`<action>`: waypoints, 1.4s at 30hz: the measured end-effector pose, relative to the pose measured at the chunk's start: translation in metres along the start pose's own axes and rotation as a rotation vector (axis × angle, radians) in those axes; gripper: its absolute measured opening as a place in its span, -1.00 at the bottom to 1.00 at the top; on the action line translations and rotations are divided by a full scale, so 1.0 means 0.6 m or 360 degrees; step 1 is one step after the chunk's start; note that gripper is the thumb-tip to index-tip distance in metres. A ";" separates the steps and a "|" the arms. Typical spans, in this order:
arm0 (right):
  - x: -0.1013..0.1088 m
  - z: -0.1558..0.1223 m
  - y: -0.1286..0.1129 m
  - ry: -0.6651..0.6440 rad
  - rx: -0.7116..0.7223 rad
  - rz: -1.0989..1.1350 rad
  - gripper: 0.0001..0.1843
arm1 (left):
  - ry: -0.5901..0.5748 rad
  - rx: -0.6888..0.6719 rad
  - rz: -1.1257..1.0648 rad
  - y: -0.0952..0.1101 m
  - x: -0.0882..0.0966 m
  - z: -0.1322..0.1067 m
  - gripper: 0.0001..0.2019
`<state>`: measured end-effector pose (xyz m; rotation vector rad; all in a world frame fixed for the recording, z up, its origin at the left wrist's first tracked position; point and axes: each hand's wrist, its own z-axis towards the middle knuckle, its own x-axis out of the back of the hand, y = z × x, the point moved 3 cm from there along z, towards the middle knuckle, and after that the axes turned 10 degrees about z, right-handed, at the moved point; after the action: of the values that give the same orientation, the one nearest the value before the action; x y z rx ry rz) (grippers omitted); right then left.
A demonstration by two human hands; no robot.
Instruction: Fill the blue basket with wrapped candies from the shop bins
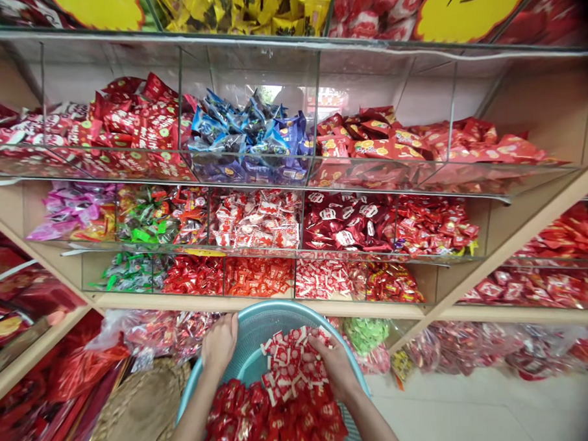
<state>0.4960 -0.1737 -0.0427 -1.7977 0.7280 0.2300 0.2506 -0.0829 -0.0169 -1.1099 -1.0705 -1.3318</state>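
A light blue plastic basin point(259, 323) sits low in front of me, filled with red wrapped candies point(278, 419) and a heap of red-and-white wrapped candies point(290, 363). My left hand point(219, 344) grips the basin's far left rim, fingers curled over the edge. Over the right side of the pile lies my right hand point(335, 368), its fingers closed on some of the red-and-white candies.
Tiered clear bins of wrapped sweets fill the shelves ahead: red packs point(134, 120), blue packs point(251, 134), red-and-white candies point(257, 219). Bagged candy point(157, 330) hangs below the lowest shelf. A woven basket point(137, 416) sits at lower left, pale floor tiles at lower right.
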 end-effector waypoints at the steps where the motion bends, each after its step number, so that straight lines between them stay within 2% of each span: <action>1: 0.000 -0.003 0.002 -0.0020 -0.0029 0.0043 -0.55 | -0.0010 0.0001 0.0000 0.000 0.000 0.000 -0.53; 8: 0.007 -0.016 0.009 0.0033 -0.0180 0.0161 -0.64 | 0.0006 -0.0007 0.0011 0.001 0.002 0.000 -0.52; 14: 0.007 -0.024 0.015 -0.0047 -0.0190 0.0006 -0.66 | 0.0018 -0.0007 0.0011 0.001 0.000 0.000 -0.53; 22: 0.012 -0.026 0.021 -0.0156 -0.0155 -0.0321 -0.49 | 0.0014 -0.0003 -0.0002 0.001 0.001 0.000 -0.53; 27: 0.016 -0.021 0.024 -0.0162 -0.0110 -0.0482 -0.54 | 0.0037 -0.0009 0.0012 0.001 0.002 -0.002 -0.52; 31: 0.016 -0.021 0.016 -0.0103 0.0008 -0.0600 -0.54 | 0.0046 -0.0025 0.0011 -0.001 0.000 -0.002 -0.52; 34: 0.017 -0.022 0.006 -0.0044 0.0108 -0.0648 -0.61 | 0.0056 -0.0014 0.0021 -0.002 -0.003 -0.001 -0.53; 42: 0.022 -0.025 -0.009 0.0053 0.0116 -0.0393 -0.64 | 0.0018 -0.0005 0.0008 0.000 -0.003 0.000 -0.53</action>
<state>0.5067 -0.1912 -0.0397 -1.8057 0.5239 0.0094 0.2506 -0.0826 -0.0185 -1.1055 -1.0571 -1.3349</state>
